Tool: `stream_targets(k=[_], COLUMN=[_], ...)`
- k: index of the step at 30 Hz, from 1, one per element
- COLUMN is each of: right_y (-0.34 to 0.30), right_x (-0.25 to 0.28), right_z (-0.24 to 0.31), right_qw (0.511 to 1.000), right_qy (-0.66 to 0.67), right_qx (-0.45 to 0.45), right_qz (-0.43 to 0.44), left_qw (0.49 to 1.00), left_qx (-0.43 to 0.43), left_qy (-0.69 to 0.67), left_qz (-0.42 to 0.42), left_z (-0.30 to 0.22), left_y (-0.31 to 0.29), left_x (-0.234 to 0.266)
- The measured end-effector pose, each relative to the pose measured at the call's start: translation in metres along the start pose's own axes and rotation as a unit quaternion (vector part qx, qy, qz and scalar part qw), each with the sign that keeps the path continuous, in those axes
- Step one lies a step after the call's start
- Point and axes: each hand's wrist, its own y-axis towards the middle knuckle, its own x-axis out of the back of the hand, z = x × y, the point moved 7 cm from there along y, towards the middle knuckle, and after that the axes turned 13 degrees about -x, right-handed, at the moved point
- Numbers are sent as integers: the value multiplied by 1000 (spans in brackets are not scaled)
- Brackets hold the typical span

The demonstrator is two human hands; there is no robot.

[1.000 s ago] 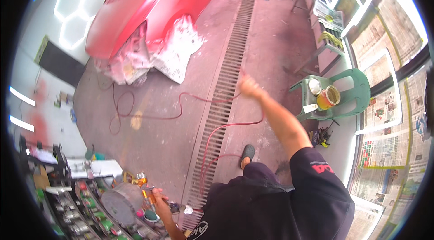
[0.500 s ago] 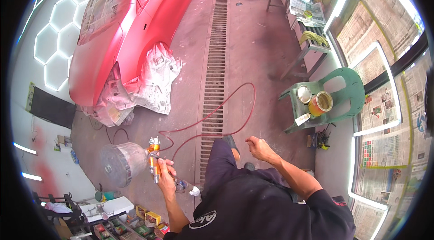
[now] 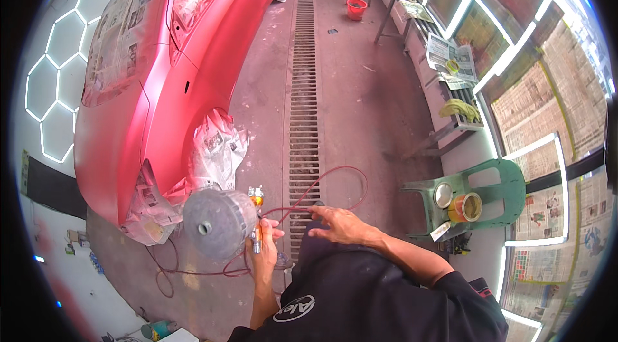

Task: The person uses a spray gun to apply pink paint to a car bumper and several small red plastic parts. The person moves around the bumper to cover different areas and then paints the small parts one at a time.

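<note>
Your left hand (image 3: 264,253) grips spray gun (image 3: 233,222); right hand (image 3: 344,225) empty, fingers loosely spread, near red hose (image 3: 344,167). Red car (image 3: 170,94) left, green chair (image 3: 421,207) right.

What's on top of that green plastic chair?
On the green plastic chair sit an open yellow-and-red can, a pale round lid and a white slip. The seat beneath them is hidden.

Beyond my right hand (image 3: 344,226) I see open floor (image 3: 360,116); the car (image 3: 215,39) blocks left, chair (image 3: 513,187) right, hose (image 3: 347,167) looping across.
</note>
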Motion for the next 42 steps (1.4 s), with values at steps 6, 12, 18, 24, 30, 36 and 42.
stream_targets(k=[6,12,18,24,30,36,42], right_y=[117,244,363,472,561,627,724], right_x=[37,107,206,389,559,693,800], right_z=[111,141,125,145,136,133,112], right_qw=[985,941,883,812,800,795,776], right_qy=[95,249,457,555,545,529,540], right_qx=[144,218,33,53,39,41,44], right_qz=[-19,-73,-99,-174,-246,-295,-322], left_qw=[975,929,942,940,842,818,788], left_qx=[-169,-130,-206,-283,-464,-521,-563], left_qy=[140,318,183,157,229,163,119], left_qz=[11,139,191,106,151,184,219], left_z=[-75,-113,-101,-65,-121,-155,-164], left_y=[154,279,392,482,626,756,890], left_x=[-55,-107,-156,-227,-352,-455,-540])
